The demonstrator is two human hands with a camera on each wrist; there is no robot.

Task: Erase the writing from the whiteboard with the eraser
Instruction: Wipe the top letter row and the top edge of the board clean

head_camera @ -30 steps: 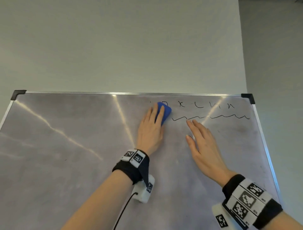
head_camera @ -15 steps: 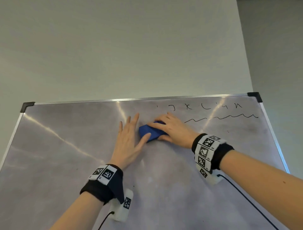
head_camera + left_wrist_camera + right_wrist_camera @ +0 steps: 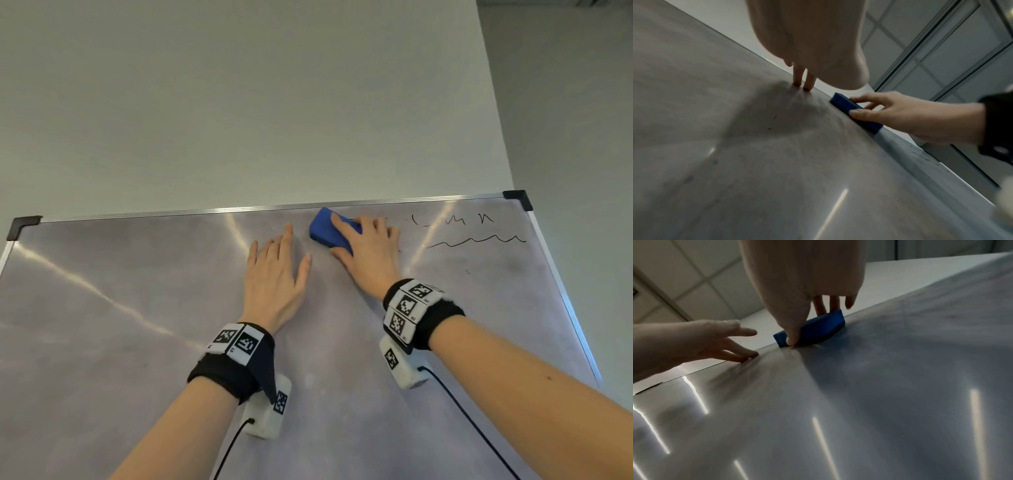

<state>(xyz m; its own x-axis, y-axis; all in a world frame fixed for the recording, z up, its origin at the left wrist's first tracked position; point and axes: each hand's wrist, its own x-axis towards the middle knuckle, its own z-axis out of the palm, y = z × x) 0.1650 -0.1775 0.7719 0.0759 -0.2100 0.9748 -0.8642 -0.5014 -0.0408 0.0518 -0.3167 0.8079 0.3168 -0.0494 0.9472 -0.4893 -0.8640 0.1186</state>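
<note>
The blue eraser [image 3: 328,230] lies flat against the whiteboard [image 3: 137,325] just under its top rail. My right hand [image 3: 368,248] grips it, thumb on the lower edge and fingers over the top; the right wrist view shows the eraser [image 3: 818,328] pinched the same way, and in the left wrist view the eraser [image 3: 849,107] sits under those fingers. My left hand [image 3: 277,274] rests on the board with fingers spread, a little left of the eraser. Black letters [image 3: 452,219] and a wavy line [image 3: 479,240] run to the right of the eraser.
The board's metal frame ends in black corner caps at top left [image 3: 24,224] and top right [image 3: 519,197]. A plain wall [image 3: 239,102] rises above the board. Cables hang from both wrist cameras over the lower board.
The eraser passed from my left hand to my right. My right hand carried it up to the top rail, wiping out the leftmost letters and the start of the wavy line. My left hand now lies flat.
</note>
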